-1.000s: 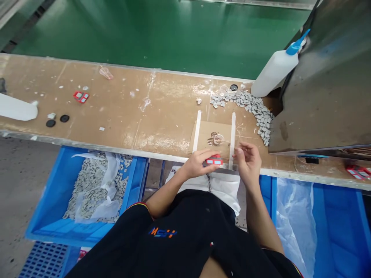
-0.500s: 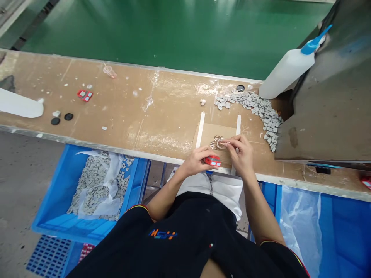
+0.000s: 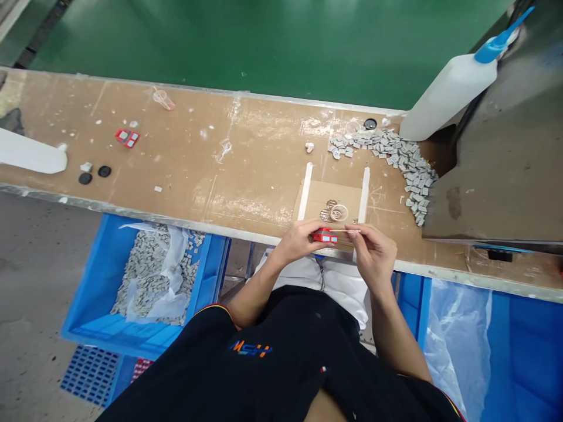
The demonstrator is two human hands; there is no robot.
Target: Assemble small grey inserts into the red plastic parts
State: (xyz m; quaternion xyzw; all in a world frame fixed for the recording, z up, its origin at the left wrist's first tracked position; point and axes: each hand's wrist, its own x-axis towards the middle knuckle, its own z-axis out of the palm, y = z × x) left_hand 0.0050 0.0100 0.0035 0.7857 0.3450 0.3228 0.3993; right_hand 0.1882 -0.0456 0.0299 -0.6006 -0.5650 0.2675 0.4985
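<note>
Close to the table's front edge, my left hand [image 3: 299, 240] grips a small red toy car body [image 3: 325, 235] with pale window patches. My right hand [image 3: 376, 253] pinches a thin pale stick [image 3: 343, 231], its far end at the upper side of the red body; whether it touches cannot be made out. Just beyond both hands, a small round clear cup [image 3: 338, 212] stands on a cardboard sheet [image 3: 323, 189] between two white tape strips. Beside the cup lie several small shiny round pieces [image 3: 326, 214].
Many small grey tiles [image 3: 407, 158] form a curved pile at right, near a white bottle [image 3: 451, 94] with a blue nozzle. Another red piece [image 3: 127, 138] and black discs [image 3: 104, 171] lie at left. Blue bins [image 3: 83, 281] stand below the table edge; a metal box [image 3: 497, 164] borders the right.
My right hand has drawn back from the small cup toward me, bringing the stick to the red car body. The left hand keeps its hold. The view has shifted slightly.
</note>
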